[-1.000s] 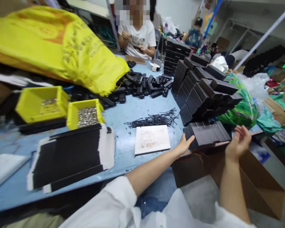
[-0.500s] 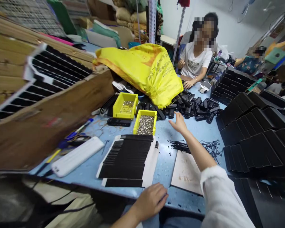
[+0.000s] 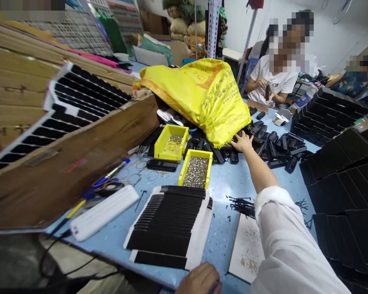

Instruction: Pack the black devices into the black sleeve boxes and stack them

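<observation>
My right hand [image 3: 242, 142] reaches far across the blue table [image 3: 230, 183] and lies on the heap of small black plastic parts [image 3: 272, 145] at the lip of the yellow woven sack [image 3: 202, 92]; whether its fingers grip a part is hidden. My left hand [image 3: 199, 279] rests at the near table edge, fingers curled, just below a fanned stack of black strips on white backing [image 3: 171, 222]. Two yellow bins of small metal pieces [image 3: 196, 170] [image 3: 171, 142] stand between the stack and the sack.
Stacks of black boxes [image 3: 340, 171] fill the right side. A white tile [image 3: 247, 249] and loose black pins [image 3: 242, 204] lie beside my right sleeve. A cardboard box [image 3: 64, 163] with black-and-white sheets stands left. A co-worker in a white shirt [image 3: 272, 79] sits at the far end.
My view swung left from the black boxes. My right hand left the box row and stretched forward to the black parts at the sack. My left hand dropped to the near edge.
</observation>
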Motion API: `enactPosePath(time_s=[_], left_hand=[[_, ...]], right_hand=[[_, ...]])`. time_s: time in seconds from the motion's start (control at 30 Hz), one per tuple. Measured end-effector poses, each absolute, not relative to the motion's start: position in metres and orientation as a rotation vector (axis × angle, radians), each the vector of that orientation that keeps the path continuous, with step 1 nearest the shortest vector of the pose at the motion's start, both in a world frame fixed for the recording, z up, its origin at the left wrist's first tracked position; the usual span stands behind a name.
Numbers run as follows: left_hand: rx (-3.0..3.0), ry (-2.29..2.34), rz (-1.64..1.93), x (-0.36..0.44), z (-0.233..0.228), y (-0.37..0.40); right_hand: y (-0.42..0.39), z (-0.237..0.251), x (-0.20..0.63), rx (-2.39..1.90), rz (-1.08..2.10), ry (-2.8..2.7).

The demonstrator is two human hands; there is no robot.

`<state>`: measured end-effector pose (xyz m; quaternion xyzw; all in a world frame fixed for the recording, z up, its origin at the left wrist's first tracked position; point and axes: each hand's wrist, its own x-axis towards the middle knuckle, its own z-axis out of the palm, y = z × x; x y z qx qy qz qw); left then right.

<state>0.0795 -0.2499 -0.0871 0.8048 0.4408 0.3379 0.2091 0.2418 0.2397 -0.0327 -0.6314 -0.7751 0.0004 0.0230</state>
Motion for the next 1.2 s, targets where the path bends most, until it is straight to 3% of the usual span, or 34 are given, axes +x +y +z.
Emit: enactPosePath(time_s=[0.4,0.53,0.63,0.77,1.0,1.2], left_hand=[[2.298,1.177,0.896,0.077,-0.070,-0.249],[2.307,1.161,0.896,0.077,-0.070,-0.249],[2.310,1.161,0.913,0.078,-0.068,-0.250],[2.302,1.194,0.951,0.079,-0.066,-0.250],[2.320,1.120,0.988,0.077,-0.062,-0.246],[2.283,0.958,1.156,0.077,-0.040,-0.250]], right_hand=[[0.116,-0.025,0.309,-1.617,0.080,-2.599],[0.118,-0.016,0.256,-1.429,0.056,-2.479],[0.137,-0.017,0.187,-1.290,0.246,-2.600],[0.151,-0.030,0.145,-1.367,0.364,-2.693],[0.099,-0.037,0.216,-1.316,0.429,-2.784],[0.052,-0.031,0.216,-1.590,0.231,-2.522]])
